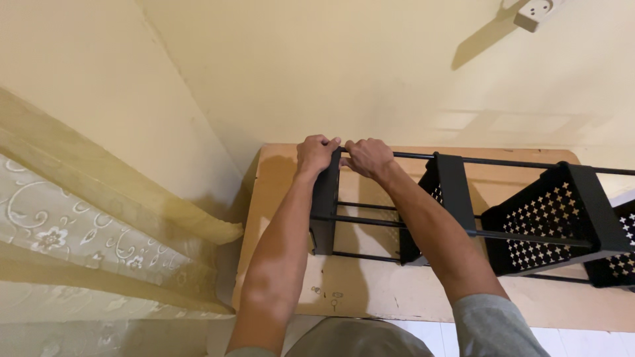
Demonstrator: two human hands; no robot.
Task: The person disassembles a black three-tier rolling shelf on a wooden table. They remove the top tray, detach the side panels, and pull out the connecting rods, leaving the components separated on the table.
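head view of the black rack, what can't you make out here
- Head view: joint where the top rod meets the end panel, covered by left hand and right hand.
- Rack's right end, cut by the frame edge.
- Small marks on the cardboard, too tiny.

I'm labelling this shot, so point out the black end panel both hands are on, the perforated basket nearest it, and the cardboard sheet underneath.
Black end panel (pixel 325 211): head view, middle of its flat face.
Perforated basket (pixel 446 192): head view, its solid side wall.
Cardboard sheet (pixel 278 218): head view, bare left part.

Flattened brown cardboard sheet (pixel 370 291) on floor, black metal rack (pixel 463 218) lying on it
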